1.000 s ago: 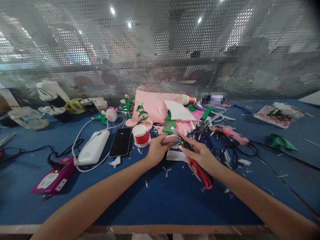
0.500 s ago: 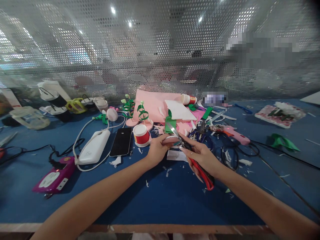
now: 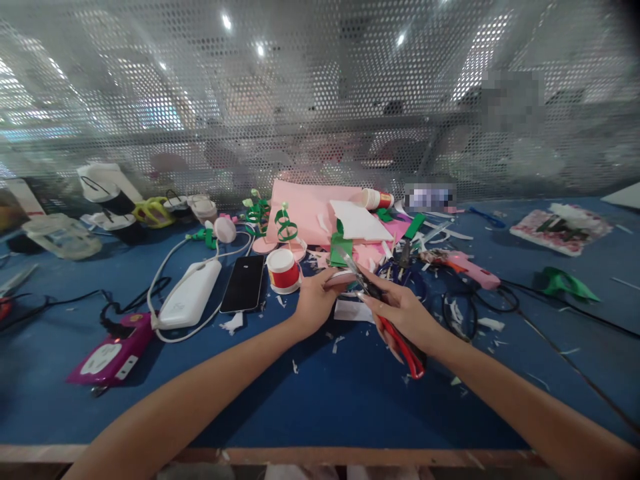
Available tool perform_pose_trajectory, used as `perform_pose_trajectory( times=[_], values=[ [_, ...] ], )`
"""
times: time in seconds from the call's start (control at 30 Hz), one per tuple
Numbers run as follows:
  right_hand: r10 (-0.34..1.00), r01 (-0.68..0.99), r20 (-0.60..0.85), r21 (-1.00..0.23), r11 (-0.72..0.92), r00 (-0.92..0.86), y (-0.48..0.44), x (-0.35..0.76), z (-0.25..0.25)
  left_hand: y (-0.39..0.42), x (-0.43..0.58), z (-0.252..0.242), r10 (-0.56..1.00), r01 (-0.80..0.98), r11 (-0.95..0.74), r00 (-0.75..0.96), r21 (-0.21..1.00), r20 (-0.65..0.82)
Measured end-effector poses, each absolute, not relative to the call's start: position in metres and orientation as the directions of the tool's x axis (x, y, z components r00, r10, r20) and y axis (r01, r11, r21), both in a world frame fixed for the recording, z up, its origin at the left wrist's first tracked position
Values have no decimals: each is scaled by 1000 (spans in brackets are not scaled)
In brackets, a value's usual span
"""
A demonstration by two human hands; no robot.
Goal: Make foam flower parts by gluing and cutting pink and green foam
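Grips red-handled scissors in the right hand, fingers clenched round the handles, blade tip pointing up and to the left. Pinches a small pink strip in the left hand, thumb on top, right against the blades. Keeps both hands low over the blue table, touching each other at the strip, just in front of a pile of pink, white and green paper offcuts. Notes a white scrap lying flat just below the hands, and white snippets strewn about them. Finds a red-and-white paper cup upside down just left of the left hand, then a dark phone and a white power bank with its cable. Spots a pink glue gun to the right, near the pile.
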State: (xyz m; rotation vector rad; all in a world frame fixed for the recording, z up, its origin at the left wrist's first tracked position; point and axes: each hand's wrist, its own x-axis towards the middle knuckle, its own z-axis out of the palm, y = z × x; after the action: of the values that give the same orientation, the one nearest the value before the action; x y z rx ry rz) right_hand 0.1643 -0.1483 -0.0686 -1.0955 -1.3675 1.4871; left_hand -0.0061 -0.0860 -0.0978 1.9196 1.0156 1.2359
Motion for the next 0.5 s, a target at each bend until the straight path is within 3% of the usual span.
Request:
perform_pose_trajectory(
  times=[0.13, 0.37, 0.5],
  values=[
    [956, 11, -87, -996, -88, -278, -150, 164, -68, -85, -5, -98, 873, 208, -477, 222, 854, 434],
    [952, -13, -68, -997, -76, -298, -151, 166, -66, -88, -7, -98, 835, 288, -545, 271, 787, 479],
    [954, 12, -86, -996, -87, -288, -151, 164, -64, -87, -6, -100, 856, 250, -510, 243, 823, 457]
  ],
)
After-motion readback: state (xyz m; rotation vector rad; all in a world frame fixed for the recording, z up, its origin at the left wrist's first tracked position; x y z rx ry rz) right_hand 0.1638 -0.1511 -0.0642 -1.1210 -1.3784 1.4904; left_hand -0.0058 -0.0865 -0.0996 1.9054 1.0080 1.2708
